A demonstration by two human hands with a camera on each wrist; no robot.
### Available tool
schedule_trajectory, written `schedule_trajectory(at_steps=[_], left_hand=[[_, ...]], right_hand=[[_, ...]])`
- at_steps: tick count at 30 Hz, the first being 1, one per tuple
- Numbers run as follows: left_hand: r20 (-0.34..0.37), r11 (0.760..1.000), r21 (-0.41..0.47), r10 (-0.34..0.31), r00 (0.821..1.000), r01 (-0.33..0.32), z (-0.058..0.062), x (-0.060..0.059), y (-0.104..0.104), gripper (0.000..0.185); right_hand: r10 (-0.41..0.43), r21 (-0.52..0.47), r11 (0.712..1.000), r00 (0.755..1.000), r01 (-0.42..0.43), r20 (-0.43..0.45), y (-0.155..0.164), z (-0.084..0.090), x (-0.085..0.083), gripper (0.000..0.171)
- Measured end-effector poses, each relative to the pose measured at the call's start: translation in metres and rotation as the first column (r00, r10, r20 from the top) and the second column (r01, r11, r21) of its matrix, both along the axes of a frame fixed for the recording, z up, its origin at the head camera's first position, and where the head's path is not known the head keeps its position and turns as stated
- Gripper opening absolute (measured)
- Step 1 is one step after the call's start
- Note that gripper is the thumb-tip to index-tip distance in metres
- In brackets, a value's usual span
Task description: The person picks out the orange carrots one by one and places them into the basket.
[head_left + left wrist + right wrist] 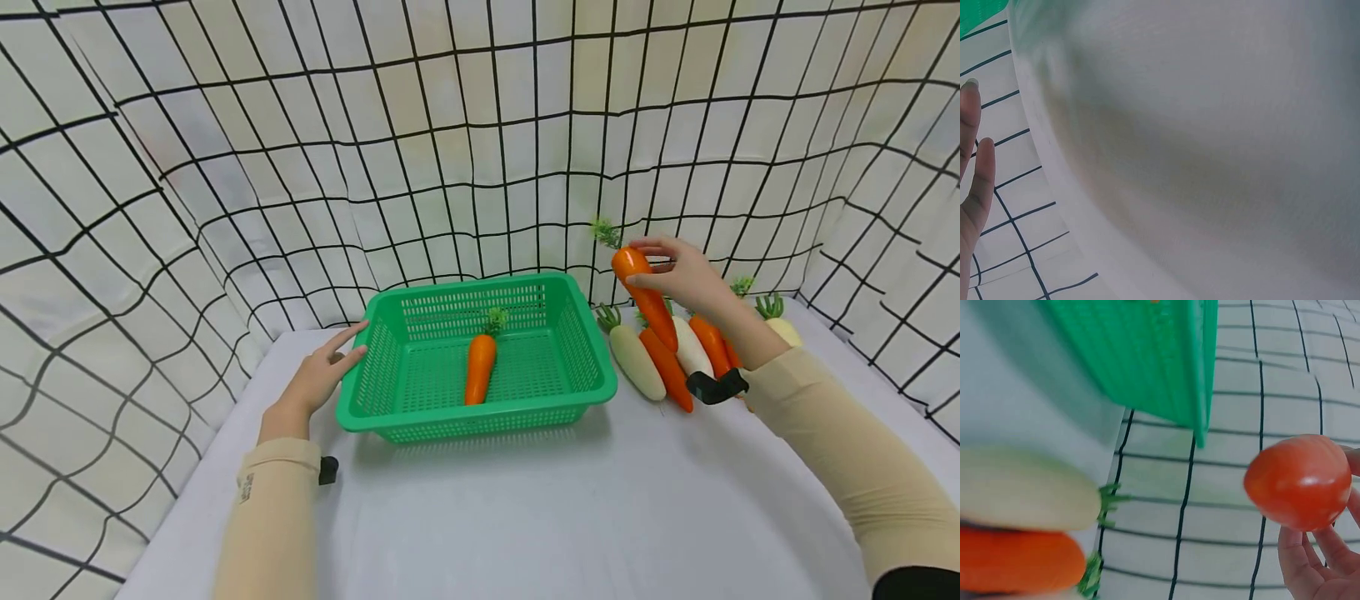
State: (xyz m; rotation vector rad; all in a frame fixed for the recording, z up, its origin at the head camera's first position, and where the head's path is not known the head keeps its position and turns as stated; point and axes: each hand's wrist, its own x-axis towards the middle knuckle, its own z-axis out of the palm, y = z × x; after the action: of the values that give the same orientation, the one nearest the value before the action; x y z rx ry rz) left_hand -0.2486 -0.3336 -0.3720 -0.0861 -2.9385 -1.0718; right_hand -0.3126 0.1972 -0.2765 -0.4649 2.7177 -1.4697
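My right hand [678, 271] grips an orange carrot [645, 292] with a green tuft on top, raised over the vegetables right of the basket. In the right wrist view, the fingers curl round the carrot [1300, 482], seen end-on. My left hand [318, 379] has its fingers fairly straight, with fingertips right at the left rim of a green plastic basket [480, 421]. Inside the basket lies one carrot [481, 367], its leafy top toward the back. The left wrist view catches only part of the left hand [975, 181] and a corner of the basket [982, 12].
Beside the basket on the right lie a pale radish [636, 362], another carrot [667, 371], a white radish [692, 346] and several more vegetables, partly hidden by the right arm. A white cloth covers the table [525, 517]. Black-lined white curtain [480, 150] encloses the back and sides.
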Motion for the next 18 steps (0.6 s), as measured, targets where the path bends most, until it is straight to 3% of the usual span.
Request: schedule_trajectory(at_steps=[8,18], left_hand=[[0.008,1.000,0.005,-0.011,1.000,0.010,0.001,0.000,0.001,0.068],[0.021,1.000,-0.003,-0.009,1.000,0.009,0.001,-0.001,0.000,0.068]], right_hand=[[0.076,-0.089,0.993,0.997,-0.074,0.027,-0.044,0.010,-0.009,0.059],[0.138,-0.180,0.977,0.985,-0.118,0.103,-0.092,0.002,-0.027,0.059]])
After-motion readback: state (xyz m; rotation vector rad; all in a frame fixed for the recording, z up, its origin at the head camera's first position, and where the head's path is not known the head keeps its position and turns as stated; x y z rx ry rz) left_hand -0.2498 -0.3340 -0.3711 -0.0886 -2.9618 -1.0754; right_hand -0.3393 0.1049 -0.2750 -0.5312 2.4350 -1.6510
